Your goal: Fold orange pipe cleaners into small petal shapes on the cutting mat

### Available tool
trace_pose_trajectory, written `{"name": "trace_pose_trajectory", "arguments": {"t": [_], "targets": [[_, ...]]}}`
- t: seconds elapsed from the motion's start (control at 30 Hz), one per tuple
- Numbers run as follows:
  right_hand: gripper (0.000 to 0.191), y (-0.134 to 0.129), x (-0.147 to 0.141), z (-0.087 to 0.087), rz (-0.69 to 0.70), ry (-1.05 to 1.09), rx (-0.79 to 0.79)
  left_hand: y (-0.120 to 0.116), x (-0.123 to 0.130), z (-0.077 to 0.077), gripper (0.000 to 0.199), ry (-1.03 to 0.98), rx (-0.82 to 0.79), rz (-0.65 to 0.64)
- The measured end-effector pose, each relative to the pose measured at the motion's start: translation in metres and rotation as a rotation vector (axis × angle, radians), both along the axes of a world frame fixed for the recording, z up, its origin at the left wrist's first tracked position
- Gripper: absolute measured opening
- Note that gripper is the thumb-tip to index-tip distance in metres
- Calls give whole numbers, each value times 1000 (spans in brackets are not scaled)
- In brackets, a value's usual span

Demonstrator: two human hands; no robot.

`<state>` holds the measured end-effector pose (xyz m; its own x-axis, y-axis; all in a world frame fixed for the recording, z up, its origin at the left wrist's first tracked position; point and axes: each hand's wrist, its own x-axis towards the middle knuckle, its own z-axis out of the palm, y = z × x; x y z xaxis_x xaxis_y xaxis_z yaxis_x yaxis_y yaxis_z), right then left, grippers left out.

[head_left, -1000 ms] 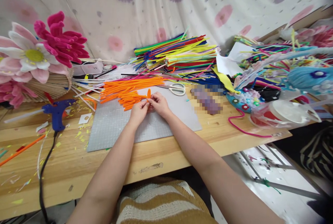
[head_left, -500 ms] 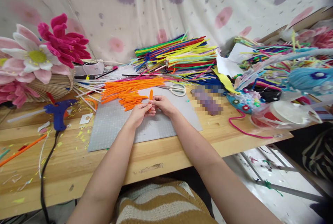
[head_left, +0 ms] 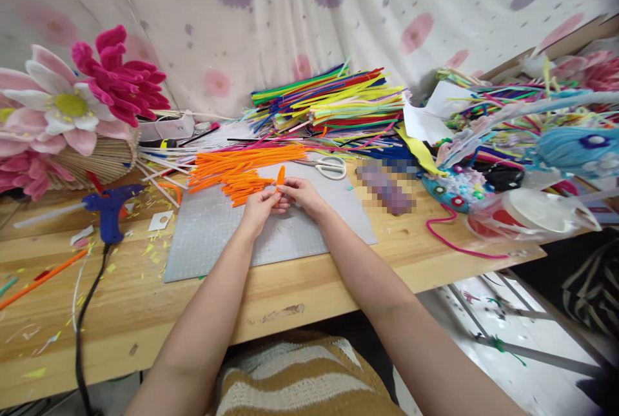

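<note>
My left hand and my right hand meet over the grey cutting mat. Between their pinched fingertips is an orange pipe cleaner, doubled into a narrow loop that points up and away from me. Its lower end is hidden by my fingers. Just left of the hands lie several short, bent orange pipe cleaners. Behind those is a bundle of long, straight orange pipe cleaners. White-handled scissors rest at the mat's far edge, beyond my right hand.
A blue hot glue gun stands at left, its black cord running off the table's front. Fuzzy flowers rise behind it. Colourful pipe cleaners are heaped at the back. A clear plastic tub and a blue decorated piece sit right.
The orange loop in my fingertips has tilted slightly and looks a little wider. Both hands stay in nearly the same place, still pinching it. Nothing else on the table has visibly moved.
</note>
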<state>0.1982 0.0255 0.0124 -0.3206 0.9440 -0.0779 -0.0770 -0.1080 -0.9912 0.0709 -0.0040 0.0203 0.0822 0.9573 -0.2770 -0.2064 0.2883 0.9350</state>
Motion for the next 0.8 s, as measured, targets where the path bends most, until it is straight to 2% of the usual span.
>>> {"name": "trace_pose_trajectory", "arguments": {"t": [0.07,0.2,0.27,0.33,0.43,0.6,0.7,0.8], "targets": [[31,1,0,-1,-26,-20,22,0,0,0,13,-18,-17,-9],[28,4,-3,-3,-174,-153,226,1,1,0,13,-25,-42,7],[28,5,-4,-4,-194,-198,277,1,3,0,9,-4,-39,25],[29,4,-5,-4,-161,-170,223,0,5,0,9,23,-35,53],[31,1,-3,-3,-61,-32,50,0,6,2,9,40,-37,80],[35,-1,5,2,93,159,-114,-1,2,4,16,-29,-15,10],[34,-2,7,4,100,189,-144,-1,0,4,20,-45,-5,-16],[32,-3,6,5,33,123,-103,-2,2,4,20,4,-2,16]]}}
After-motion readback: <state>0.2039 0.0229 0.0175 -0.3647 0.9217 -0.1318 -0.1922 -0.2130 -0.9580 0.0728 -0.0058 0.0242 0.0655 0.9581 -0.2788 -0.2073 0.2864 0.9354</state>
